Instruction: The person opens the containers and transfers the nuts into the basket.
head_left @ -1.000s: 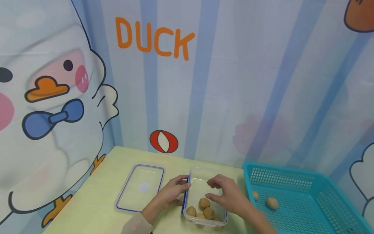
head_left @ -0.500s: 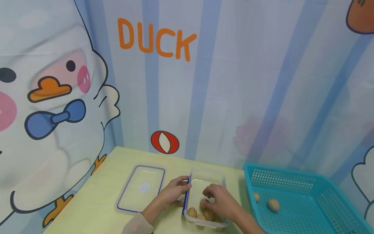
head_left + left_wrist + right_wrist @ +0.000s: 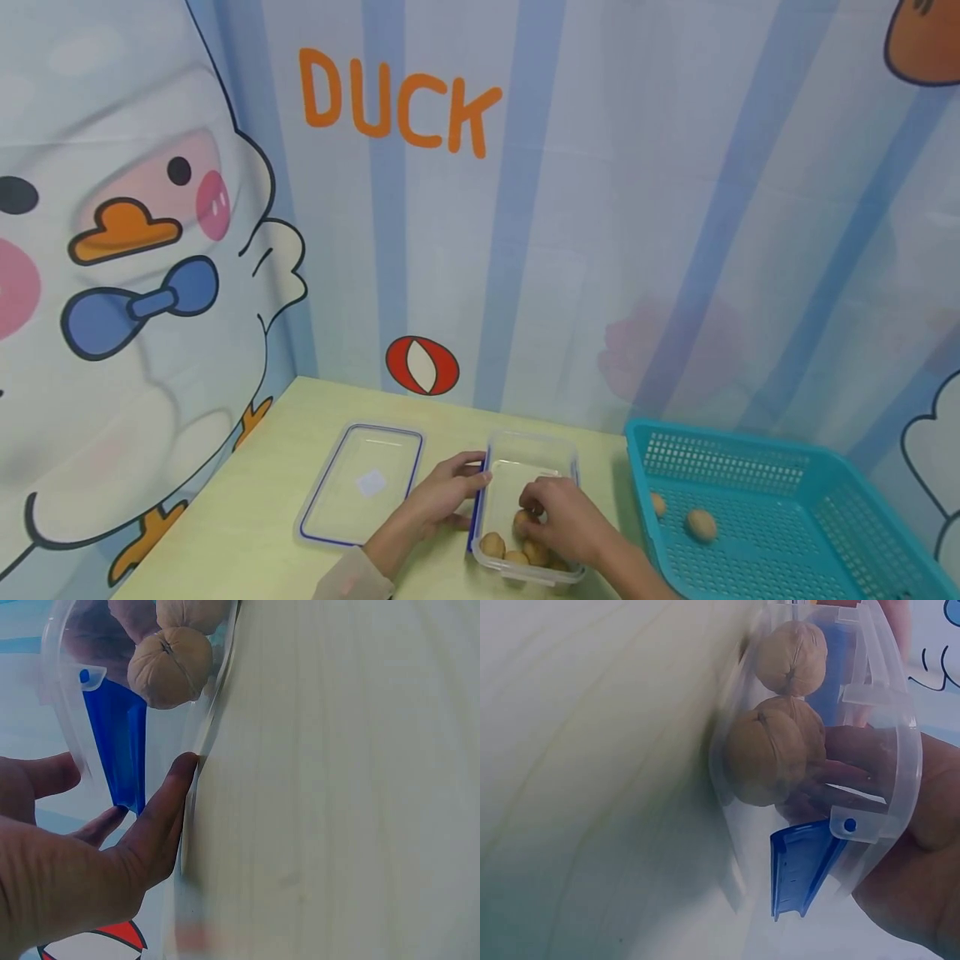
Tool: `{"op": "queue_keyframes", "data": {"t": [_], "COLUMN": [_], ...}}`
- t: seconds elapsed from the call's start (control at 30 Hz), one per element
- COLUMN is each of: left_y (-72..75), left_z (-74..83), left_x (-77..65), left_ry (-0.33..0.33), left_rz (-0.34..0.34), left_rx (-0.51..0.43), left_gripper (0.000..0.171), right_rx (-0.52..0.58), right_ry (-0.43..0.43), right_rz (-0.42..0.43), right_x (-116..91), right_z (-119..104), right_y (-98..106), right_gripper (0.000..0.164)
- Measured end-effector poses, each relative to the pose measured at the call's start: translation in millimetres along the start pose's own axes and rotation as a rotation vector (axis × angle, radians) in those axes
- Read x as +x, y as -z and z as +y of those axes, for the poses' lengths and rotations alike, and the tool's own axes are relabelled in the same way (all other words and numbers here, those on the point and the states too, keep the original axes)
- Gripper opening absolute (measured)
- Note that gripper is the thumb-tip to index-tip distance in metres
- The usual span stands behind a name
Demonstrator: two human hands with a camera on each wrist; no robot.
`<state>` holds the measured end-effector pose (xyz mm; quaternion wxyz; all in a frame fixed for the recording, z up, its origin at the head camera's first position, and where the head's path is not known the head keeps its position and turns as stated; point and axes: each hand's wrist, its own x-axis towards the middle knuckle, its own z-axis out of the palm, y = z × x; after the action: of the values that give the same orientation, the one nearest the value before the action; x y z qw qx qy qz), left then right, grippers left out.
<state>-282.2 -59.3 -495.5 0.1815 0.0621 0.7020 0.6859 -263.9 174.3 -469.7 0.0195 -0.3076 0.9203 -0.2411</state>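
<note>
A clear plastic food container [image 3: 502, 493] with blue latches stands on the table, several walnuts [image 3: 492, 545] gathered at its near end. My left hand [image 3: 444, 493] holds its left side, thumb at the rim and fingers against the outer wall; the left wrist view shows this side's blue latch [image 3: 118, 746] hanging down. Inside the container, my right hand [image 3: 566, 518] pinches one walnut [image 3: 522, 523] between thumb and fingers. Through the clear wall, the right wrist view shows those fingers behind other walnuts [image 3: 761, 757]. My right hand partly covers the walnuts near it.
To the left lies the container's clear lid [image 3: 337, 500] with a blue seal and a white label [image 3: 371, 482]. A turquoise plastic basket [image 3: 780, 533] stands to the right, with a walnut [image 3: 701, 525] and another [image 3: 657, 504] by its left wall. A printed curtain [image 3: 570, 250] hangs behind the table.
My right hand has come down from above the container, fingers spread, onto a walnut among the others and closed on it. The left hand keeps its hold on the container.
</note>
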Motion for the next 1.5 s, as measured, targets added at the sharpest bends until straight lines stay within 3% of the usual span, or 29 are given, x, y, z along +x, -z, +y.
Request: {"op": "queue_keyframes", "data": {"t": [0.23,0.37,0.73,0.93,1.17,1.5], "left_y": [1.7,2.3,0.9,-0.2,-0.7,-1.6], "left_z": [0.8,2.4,1.0,1.3,0.0,0.4], "left_x": [-0.2,-1.6,-1.8,-1.4,0.2,1.6], "left_ry": [0.009,0.013,0.016,0.019,0.018,0.021], "left_rz": [0.024,0.031,0.038,0.044,0.036,0.030], "left_rx": [0.013,0.018,0.016,0.021,0.017,0.015], "left_gripper": [0.059,0.059,0.059,0.059,0.059,0.057], "right_rx": [0.061,0.069,0.085,0.022,0.005,-0.001], "right_ry": [0.010,0.026,0.103,0.007,-0.114,-0.336], "right_rz": [0.008,0.072,0.236,0.354,0.414,0.381], "right_x": [2.0,-0.3,-32.9,-59.5,-91.2,-117.2], "right_z": [-3.2,-9.8,-19.2,-7.4,20.5,67.4], "right_y": [4.7,13.6,66.6,95.2,126.5,137.6], "right_gripper": [0.015,0.013,0.019,0.019,0.028,0.043]}}
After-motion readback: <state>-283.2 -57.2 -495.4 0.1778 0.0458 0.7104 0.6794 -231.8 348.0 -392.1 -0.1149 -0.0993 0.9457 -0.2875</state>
